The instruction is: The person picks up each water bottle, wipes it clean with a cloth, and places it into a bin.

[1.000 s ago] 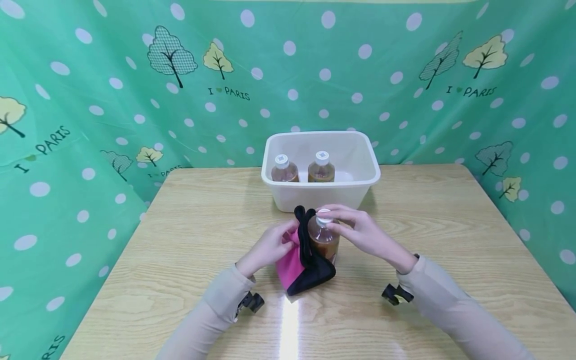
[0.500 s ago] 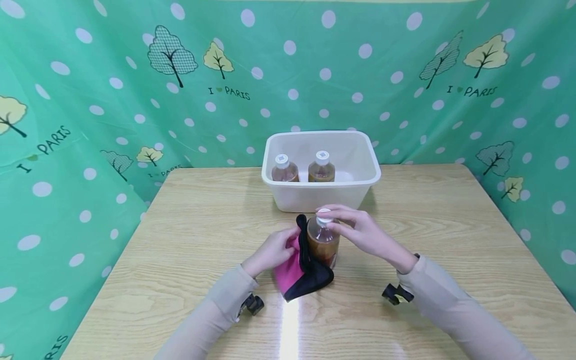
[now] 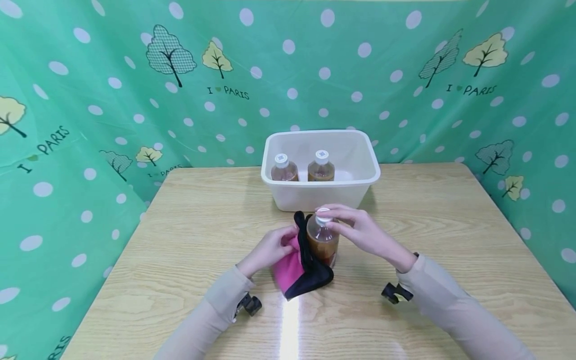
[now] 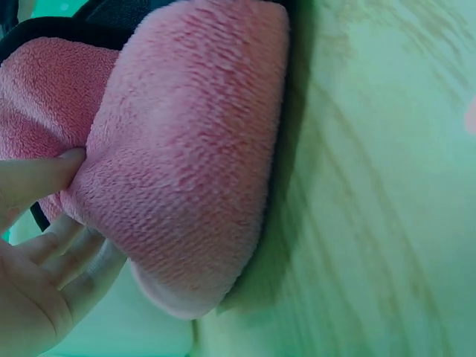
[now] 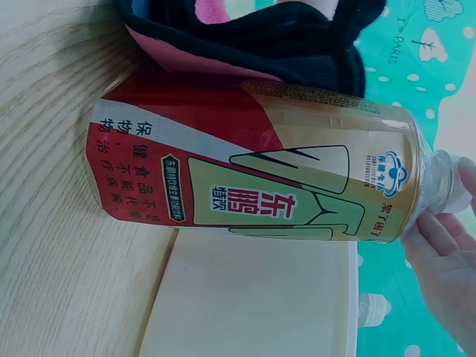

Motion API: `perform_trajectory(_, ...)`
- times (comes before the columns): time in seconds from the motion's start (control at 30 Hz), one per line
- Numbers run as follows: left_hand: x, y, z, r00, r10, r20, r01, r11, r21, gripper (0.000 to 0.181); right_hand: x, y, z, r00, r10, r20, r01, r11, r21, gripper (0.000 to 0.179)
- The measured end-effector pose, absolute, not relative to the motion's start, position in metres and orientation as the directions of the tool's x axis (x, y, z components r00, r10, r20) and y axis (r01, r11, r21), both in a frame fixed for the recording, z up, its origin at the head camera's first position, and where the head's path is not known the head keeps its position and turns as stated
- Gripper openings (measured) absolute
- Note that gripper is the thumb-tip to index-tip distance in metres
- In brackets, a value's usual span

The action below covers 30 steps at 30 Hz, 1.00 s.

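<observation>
A drink bottle (image 5: 275, 167) with a red and gold label and white cap (image 3: 323, 216) stands upright on the table. My right hand (image 3: 353, 227) grips it at the cap and neck from above. On its left side, a pink fleece cloth (image 4: 186, 149) with black edging is bunched against the bottle. My left hand (image 3: 270, 248) pinches this cloth between thumb and fingers, as the left wrist view shows. One black-edged corner of the cloth (image 3: 310, 281) hangs in front of the bottle's base.
Behind the bottle stands a white plastic tub (image 3: 315, 195). Inside it are two similar bottles, one at the left (image 3: 283, 171) and one near the middle (image 3: 321, 170). A green patterned curtain (image 3: 288, 75) hangs along the back of the wooden table (image 3: 202, 210).
My left hand has shifted the cloth slightly down and left along the bottle's side, then a little back up. The right hand stays at the cap, and the bottle keeps its place.
</observation>
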<state>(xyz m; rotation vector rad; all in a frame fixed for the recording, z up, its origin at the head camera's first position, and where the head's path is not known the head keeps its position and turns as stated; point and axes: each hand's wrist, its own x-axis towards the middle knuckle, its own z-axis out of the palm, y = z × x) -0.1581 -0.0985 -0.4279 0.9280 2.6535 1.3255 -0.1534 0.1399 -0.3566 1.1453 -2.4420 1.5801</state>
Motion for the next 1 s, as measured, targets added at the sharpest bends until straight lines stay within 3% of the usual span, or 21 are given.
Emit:
perform_trajectory(0.47,-0.145,-0.098,-0.4,-0.846,0.464,0.263,0.461,0.388,0.798,0.023,-0.153,0.14,-0.356,-0.748,-0.557,0.361,-0.56,0.237,-0.794,0.027)
perform_trajectory(0.7,-0.133,-0.094,-0.373,-0.826,0.471,0.309,0.501,0.363,0.786,0.022,-0.153,0.14,-0.356,-0.751,-0.556,0.355,-0.552,0.235,-0.8,0.027)
perform_trajectory(1.0,-0.148,-0.097,-0.406,-0.827,0.463,0.317,0.499,0.347,0.795,0.023,-0.153,0.14,-0.357,-0.744,-0.552,0.376,-0.565,0.218,-0.796,0.027)
